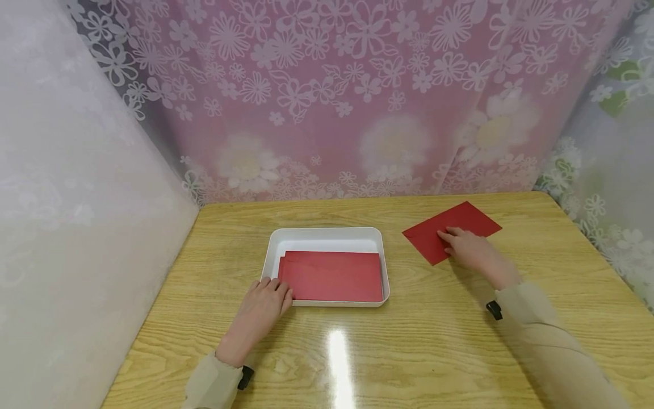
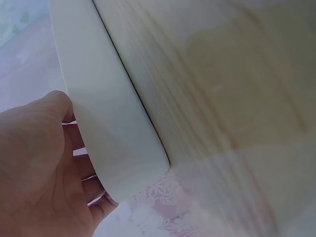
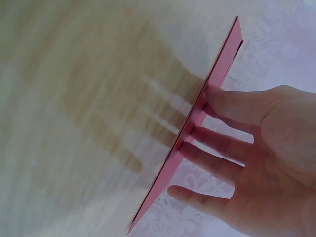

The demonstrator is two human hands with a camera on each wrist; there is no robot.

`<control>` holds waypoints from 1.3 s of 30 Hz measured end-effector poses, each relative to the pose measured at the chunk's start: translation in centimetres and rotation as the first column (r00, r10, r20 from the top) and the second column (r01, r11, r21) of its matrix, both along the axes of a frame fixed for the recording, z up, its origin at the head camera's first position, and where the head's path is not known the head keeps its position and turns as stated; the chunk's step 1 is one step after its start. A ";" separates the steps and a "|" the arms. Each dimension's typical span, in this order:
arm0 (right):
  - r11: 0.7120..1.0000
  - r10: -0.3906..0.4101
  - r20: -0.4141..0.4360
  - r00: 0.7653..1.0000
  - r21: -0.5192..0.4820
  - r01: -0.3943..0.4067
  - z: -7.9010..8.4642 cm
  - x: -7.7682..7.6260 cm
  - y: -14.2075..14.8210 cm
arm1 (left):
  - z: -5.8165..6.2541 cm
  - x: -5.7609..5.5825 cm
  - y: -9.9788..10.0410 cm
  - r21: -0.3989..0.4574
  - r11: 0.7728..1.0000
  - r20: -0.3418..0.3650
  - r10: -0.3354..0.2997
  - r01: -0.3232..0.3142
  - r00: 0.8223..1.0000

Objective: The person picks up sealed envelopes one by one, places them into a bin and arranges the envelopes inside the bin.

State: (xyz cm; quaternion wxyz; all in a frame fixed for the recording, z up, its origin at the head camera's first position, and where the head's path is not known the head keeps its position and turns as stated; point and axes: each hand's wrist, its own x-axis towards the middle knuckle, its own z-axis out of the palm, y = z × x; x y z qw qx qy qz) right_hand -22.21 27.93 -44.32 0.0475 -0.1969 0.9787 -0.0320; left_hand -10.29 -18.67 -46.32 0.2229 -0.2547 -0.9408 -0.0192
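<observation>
A white rectangular tray [image 1: 327, 241] stands on the table with red envelopes [image 1: 332, 276] stacked flat inside it. My left hand [image 1: 265, 304] grips the tray at its near left corner, fingers bent over the rim. Seen from the left wrist, the thumb and fingertips meet the upper edge of the tray wall [image 2: 113, 113]. Off to the right, another red envelope [image 1: 464, 217] lies at an angle on the table. Straight fingers of my right hand [image 1: 472, 250] rest on its top face, and the right wrist view shows the thumb tip at the envelope's near edge [image 3: 223, 59].
The wooden table [image 1: 409, 352] runs back to a pink flowered curtain [image 1: 317, 113]. A pale curtain [image 1: 87, 199] borders the left side, and a flowered one [image 1: 613, 170] the right. Bright glare [image 1: 339, 363] lies on the table in front of the tray.
</observation>
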 end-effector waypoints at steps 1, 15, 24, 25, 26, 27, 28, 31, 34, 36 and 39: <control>1.000 -0.009 0.006 1.000 0.003 0.009 0.1 0.2 -0.1 | 0.0 0.0 0.0 0.000 1.000 0.000 -0.001 0.001 1.000; 0.999 -0.041 -0.019 0.999 0.027 0.041 0.2 3.6 -1.8 | -0.1 -0.1 0.1 0.015 1.000 0.001 -0.003 0.003 1.000; 0.998 -0.032 -0.088 0.996 0.045 0.036 -0.3 5.3 -2.9 | 0.1 0.0 0.2 0.006 1.000 0.037 0.018 -0.018 0.999; 0.998 -0.029 -0.100 0.995 0.047 0.033 -0.3 5.4 -3.0 | 0.1 0.0 0.2 0.005 1.000 0.034 0.017 -0.017 0.999; 0.998 -0.025 -0.111 0.994 0.052 0.031 -0.3 5.6 -3.1 | 0.0 0.0 0.2 0.003 1.000 0.028 0.015 -0.015 0.999; 0.998 -0.022 -0.122 0.992 0.058 0.029 -0.3 5.7 -3.2 | 0.0 0.0 0.2 0.002 1.000 0.022 0.012 -0.012 1.000; 0.998 -0.019 -0.130 0.991 0.063 0.028 -0.3 5.8 -3.4 | 0.0 0.0 0.1 0.000 1.000 0.016 0.009 -0.009 1.000; 0.997 -0.014 -0.142 0.990 0.078 0.025 -0.2 6.2 -3.7 | -0.1 -0.1 0.1 -0.002 1.000 0.002 0.001 -0.001 1.000; 0.995 -0.012 -0.146 0.989 0.098 0.026 -0.2 6.6 -4.1 | -0.2 -0.1 0.0 -0.001 1.000 0.001 -0.001 0.001 1.000; 0.993 -0.008 -0.152 0.988 0.113 0.026 -0.2 6.9 -4.3 | -0.1 -0.1 0.1 -0.001 1.000 0.004 0.003 -0.003 1.000; 0.992 -0.007 -0.162 0.987 0.120 0.027 -0.1 7.5 -4.7 | -0.1 -0.1 0.1 -0.003 1.000 0.008 0.006 -0.006 1.000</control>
